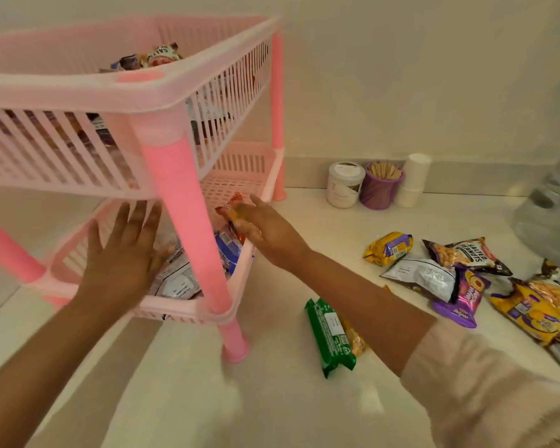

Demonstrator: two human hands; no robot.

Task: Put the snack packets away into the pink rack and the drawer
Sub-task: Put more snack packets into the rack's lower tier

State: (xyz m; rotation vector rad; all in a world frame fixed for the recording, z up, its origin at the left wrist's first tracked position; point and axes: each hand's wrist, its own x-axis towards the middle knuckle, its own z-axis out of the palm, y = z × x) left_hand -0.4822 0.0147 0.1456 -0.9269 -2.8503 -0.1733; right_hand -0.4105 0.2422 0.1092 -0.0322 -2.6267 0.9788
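Note:
The pink rack (188, 202) stands at the left on a white counter, with packets in both tiers. My right hand (265, 229) reaches over the lower tier's right rim and holds a small orange-red packet (232, 206) above the basket. My left hand (123, 253), fingers spread flat, is over the front of the lower tier, above white and blue packets (227, 250). Loose on the counter lie a green packet (330, 337), a yellow and purple packet (388, 248), a salted peanuts bag (466, 255), a white pouch (424, 276) and a purple packet (463, 299).
A white jar (344, 184), a purple cup of wooden sticks (381, 185) and stacked white paper cups (413, 181) stand against the back wall. More yellow peanut bags (543, 305) lie at the far right edge. A clear plastic bottle (550, 208) is at the right.

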